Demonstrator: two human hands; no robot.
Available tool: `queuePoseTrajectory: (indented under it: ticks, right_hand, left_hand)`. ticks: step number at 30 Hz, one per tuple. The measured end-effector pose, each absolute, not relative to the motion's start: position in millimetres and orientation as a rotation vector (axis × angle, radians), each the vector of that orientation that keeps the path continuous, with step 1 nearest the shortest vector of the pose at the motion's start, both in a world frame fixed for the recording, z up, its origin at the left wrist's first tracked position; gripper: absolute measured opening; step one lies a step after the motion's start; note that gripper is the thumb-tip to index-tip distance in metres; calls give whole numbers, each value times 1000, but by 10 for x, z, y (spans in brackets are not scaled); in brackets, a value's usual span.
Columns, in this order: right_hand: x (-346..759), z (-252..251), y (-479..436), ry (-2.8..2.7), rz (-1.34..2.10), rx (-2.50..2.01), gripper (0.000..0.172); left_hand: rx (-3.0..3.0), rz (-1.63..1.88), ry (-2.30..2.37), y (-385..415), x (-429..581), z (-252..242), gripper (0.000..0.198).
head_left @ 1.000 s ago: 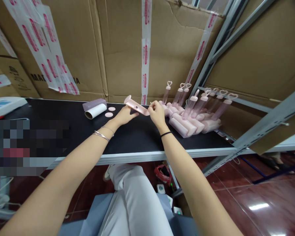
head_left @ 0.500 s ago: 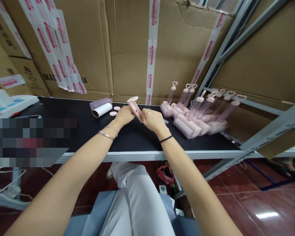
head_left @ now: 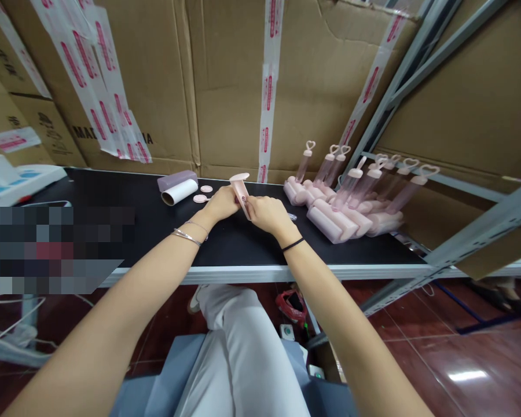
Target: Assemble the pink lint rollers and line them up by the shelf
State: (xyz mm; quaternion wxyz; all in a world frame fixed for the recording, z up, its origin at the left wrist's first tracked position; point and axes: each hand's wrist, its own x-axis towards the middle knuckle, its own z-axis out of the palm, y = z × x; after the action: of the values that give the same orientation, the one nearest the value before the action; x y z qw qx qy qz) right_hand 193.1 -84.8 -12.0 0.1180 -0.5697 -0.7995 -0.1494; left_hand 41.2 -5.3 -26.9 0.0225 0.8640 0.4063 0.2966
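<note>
Over the middle of the black table [head_left: 238, 249], a pale pink plastic part [head_left: 240, 188] with a wide flat end is held tilted between both hands. My left hand [head_left: 223, 204] is closed around its left side. My right hand [head_left: 267, 213] is closed with its fingertips pressed on the right side, by a small dark spot on the part. Two pink discs [head_left: 200, 198] lie left of my left hand. Beyond them are a white roll [head_left: 180, 191] and a purple translucent piece [head_left: 178, 179]. A small clear item [head_left: 292, 216] lies partly hidden behind my right hand.
Several pink cylinders [head_left: 330, 219] with upright tubes and heart-shaped loops [head_left: 375, 168] are heaped at the right. Cardboard [head_left: 226, 87] stands behind the table. A metal rack post [head_left: 469, 231] rises at the right, and a white device [head_left: 30, 182] sits at the far left.
The right hand's fingers have shifted on the pink part, uncovering more of its lower end. The part has moved slightly right and stands a little steeper.
</note>
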Motion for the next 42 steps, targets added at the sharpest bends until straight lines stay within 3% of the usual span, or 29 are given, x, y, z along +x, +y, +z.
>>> queuePoseTrajectory:
  ticks: [10, 21, 42]
  right_hand:
    - [1885, -138, -857, -2424, -447, -1748, 38]
    - [1902, -83, -874, -2491, -418, -1725, 39]
    - [2188, -194, -716, -1870, 66, -2119, 41]
  left_hand:
    - [2796, 588, 1575, -171, 523, -266, 22]
    - [2835, 471, 1710, -197, 603, -249, 29]
    - [2468, 647, 2190, -160, 403, -250, 49]
